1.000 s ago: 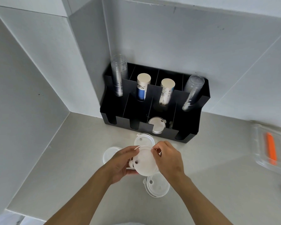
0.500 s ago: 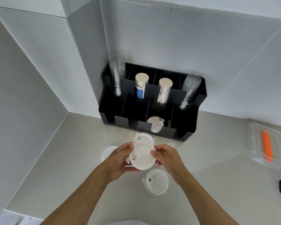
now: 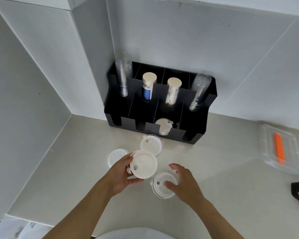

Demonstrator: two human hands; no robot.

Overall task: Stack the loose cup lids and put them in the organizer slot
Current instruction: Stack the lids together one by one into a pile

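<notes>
Now the right hand (image 3: 183, 182) has let go and spreads open over a round white lid (image 3: 160, 187) on the counter (image 3: 223, 169); the left hand (image 3: 123, 173) grips the lid stack (image 3: 143, 163).

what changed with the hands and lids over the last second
The right hand let go of the held lid stack and dropped to the loose lid nearest the person on the counter, fingers spread over it. The left hand now holds the stack alone. The two other loose lids, the lid in the organizer slot and the cups stayed put.
</notes>
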